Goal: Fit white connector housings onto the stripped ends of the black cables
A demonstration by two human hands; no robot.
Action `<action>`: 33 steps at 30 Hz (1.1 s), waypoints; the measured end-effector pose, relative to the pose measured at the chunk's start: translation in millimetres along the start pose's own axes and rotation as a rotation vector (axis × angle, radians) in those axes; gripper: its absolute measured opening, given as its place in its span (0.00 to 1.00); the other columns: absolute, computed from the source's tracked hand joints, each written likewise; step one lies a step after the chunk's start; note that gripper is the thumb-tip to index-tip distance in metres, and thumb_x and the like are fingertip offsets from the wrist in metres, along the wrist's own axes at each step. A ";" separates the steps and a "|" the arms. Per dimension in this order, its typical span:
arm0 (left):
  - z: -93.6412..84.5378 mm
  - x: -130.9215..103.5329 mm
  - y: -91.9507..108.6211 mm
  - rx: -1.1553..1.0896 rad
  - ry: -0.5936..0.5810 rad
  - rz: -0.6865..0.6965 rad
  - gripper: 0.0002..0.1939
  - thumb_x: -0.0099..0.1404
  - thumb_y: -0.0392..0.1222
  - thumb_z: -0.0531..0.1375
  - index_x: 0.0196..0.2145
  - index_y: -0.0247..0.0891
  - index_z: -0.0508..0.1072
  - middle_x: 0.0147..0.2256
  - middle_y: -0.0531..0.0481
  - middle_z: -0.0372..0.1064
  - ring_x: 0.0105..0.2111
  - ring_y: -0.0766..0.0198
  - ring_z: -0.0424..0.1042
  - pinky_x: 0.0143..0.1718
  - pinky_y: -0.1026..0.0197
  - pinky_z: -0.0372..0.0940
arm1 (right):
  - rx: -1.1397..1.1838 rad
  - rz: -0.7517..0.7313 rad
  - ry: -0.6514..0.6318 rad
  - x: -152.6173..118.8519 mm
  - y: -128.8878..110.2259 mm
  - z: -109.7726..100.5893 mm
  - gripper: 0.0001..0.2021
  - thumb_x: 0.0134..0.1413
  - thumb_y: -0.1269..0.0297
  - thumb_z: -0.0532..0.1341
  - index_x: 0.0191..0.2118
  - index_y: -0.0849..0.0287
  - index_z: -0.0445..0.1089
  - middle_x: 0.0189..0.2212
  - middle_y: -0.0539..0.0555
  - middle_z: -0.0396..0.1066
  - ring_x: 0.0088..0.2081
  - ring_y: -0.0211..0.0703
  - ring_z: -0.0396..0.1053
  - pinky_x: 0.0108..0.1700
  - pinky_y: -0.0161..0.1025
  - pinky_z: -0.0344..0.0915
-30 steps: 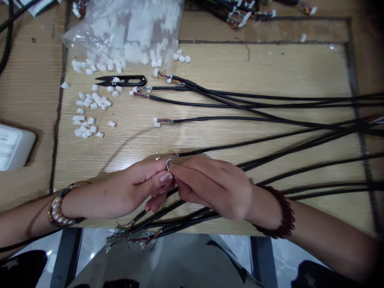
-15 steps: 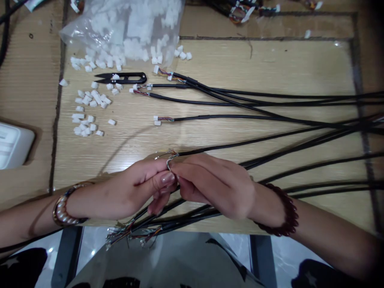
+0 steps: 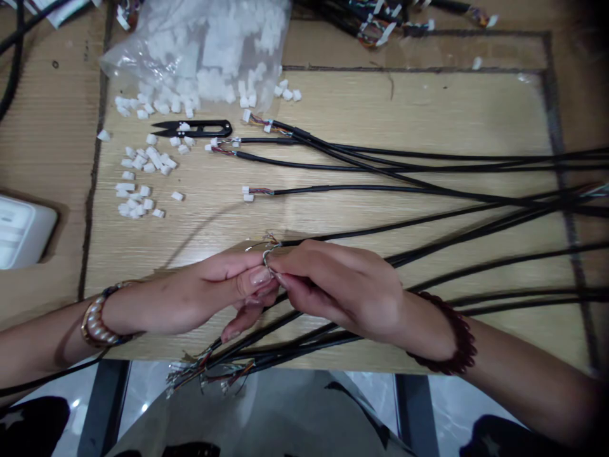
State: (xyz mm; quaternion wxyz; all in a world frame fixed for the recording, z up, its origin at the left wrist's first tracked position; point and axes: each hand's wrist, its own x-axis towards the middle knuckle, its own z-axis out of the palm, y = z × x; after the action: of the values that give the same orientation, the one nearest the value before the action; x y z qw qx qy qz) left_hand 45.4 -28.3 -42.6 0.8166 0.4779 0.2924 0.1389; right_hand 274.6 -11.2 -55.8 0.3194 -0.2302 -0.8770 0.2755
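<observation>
In the middle of the near part of the table, my two hands meet fingertip to fingertip. My left hand (image 3: 238,285) is closed, its thumb pressing thin wires (image 3: 266,256) against the index finger. My right hand (image 3: 342,279) pinches the same wires from the other side, and whatever else sits between the fingertips is hidden. These wires lead to the frayed end of a black cable (image 3: 361,233) running off to the right. Below my hands, several more black cables (image 3: 304,346) end in loose coloured wires at the table's near edge.
Black thread snips (image 3: 212,128) lie at the upper left among small white connectors (image 3: 155,157). A clear bag (image 3: 223,47) of connectors is behind them. Cables with white connectors fitted (image 3: 304,189) stretch rightward. A white box-like device (image 3: 23,231) stands at the left edge.
The view has shifted slightly. My left fingers have spread a little below the pinch, and my right fingertips have tilted slightly. Both hands keep their grip on the wires.
</observation>
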 end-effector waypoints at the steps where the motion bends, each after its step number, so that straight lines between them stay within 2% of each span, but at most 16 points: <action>1: -0.3 -0.2 -0.1 0.002 -0.004 0.003 0.18 0.82 0.54 0.46 0.41 0.38 0.63 0.26 0.57 0.59 0.22 0.71 0.61 0.25 0.66 0.62 | 0.027 0.006 0.005 0.0 0.2 -0.2 0.05 0.72 0.72 0.58 0.47 0.64 0.71 0.35 0.51 0.76 0.35 0.31 0.74 0.37 0.27 0.72; 8: -4.7 2.1 4.7 0.142 -0.041 0.035 0.19 0.82 0.53 0.45 0.37 0.39 0.62 0.28 0.56 0.57 0.25 0.69 0.65 0.29 0.64 0.67 | 0.025 -0.009 0.003 -1.7 -1.5 -5.3 0.05 0.73 0.70 0.58 0.48 0.60 0.71 0.40 0.54 0.80 0.40 0.35 0.79 0.40 0.31 0.77; 12: -6.8 2.2 5.1 0.190 -0.054 0.038 0.18 0.82 0.51 0.45 0.36 0.39 0.61 0.28 0.56 0.58 0.26 0.68 0.66 0.32 0.64 0.67 | 0.026 -0.034 -0.012 -3.0 -1.3 -7.6 0.06 0.73 0.70 0.58 0.50 0.62 0.72 0.43 0.57 0.81 0.44 0.36 0.80 0.42 0.31 0.79; 16: -8.6 1.5 2.8 0.262 -0.098 0.105 0.19 0.83 0.50 0.42 0.36 0.40 0.60 0.27 0.55 0.62 0.28 0.67 0.66 0.37 0.63 0.66 | 0.026 -0.071 -0.031 -2.5 -1.5 -8.6 0.08 0.73 0.71 0.58 0.49 0.68 0.72 0.39 0.58 0.81 0.40 0.38 0.79 0.41 0.33 0.78; 18: -9.8 1.3 2.2 0.315 -0.118 0.137 0.19 0.83 0.49 0.42 0.36 0.40 0.61 0.27 0.54 0.64 0.30 0.66 0.67 0.39 0.62 0.66 | 0.027 -0.091 -0.049 -1.7 -2.3 -9.8 0.08 0.73 0.70 0.57 0.48 0.66 0.73 0.38 0.57 0.81 0.39 0.38 0.80 0.40 0.33 0.78; 21: -10.9 1.0 2.2 0.359 -0.134 0.159 0.19 0.83 0.50 0.42 0.36 0.41 0.62 0.27 0.53 0.66 0.29 0.64 0.67 0.37 0.61 0.65 | 0.030 -0.096 -0.062 -1.5 -3.7 -12.4 0.07 0.73 0.71 0.57 0.48 0.63 0.72 0.40 0.55 0.81 0.40 0.37 0.80 0.41 0.31 0.78; 25: -10.1 -0.3 2.7 0.378 -0.146 0.158 0.19 0.83 0.49 0.41 0.37 0.41 0.61 0.27 0.52 0.67 0.28 0.65 0.67 0.34 0.61 0.65 | 0.018 -0.079 -0.059 -3.3 -3.0 -14.9 0.07 0.72 0.70 0.59 0.51 0.64 0.71 0.41 0.56 0.81 0.42 0.38 0.80 0.43 0.33 0.79; 31: -7.5 -1.3 4.9 0.383 -0.123 0.167 0.19 0.83 0.48 0.42 0.36 0.41 0.62 0.28 0.52 0.68 0.28 0.66 0.67 0.34 0.62 0.64 | 0.052 -0.089 -0.028 -3.5 -1.6 -14.9 0.06 0.72 0.70 0.60 0.50 0.64 0.72 0.40 0.54 0.81 0.41 0.35 0.79 0.42 0.32 0.78; 33: -7.3 -1.2 5.1 0.390 -0.118 0.164 0.19 0.83 0.48 0.42 0.36 0.41 0.62 0.28 0.52 0.68 0.29 0.65 0.68 0.34 0.62 0.65 | 0.042 -0.088 -0.026 -3.6 -3.5 -15.3 0.07 0.71 0.69 0.61 0.50 0.65 0.72 0.41 0.55 0.82 0.42 0.36 0.79 0.45 0.32 0.79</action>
State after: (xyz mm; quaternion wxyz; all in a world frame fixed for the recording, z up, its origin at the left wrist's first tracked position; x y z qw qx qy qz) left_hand 40.3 -21.2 -40.5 0.7104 0.6561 0.2259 0.1174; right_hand 286.8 -10.7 -45.3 0.3248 -0.1810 -0.8843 0.2825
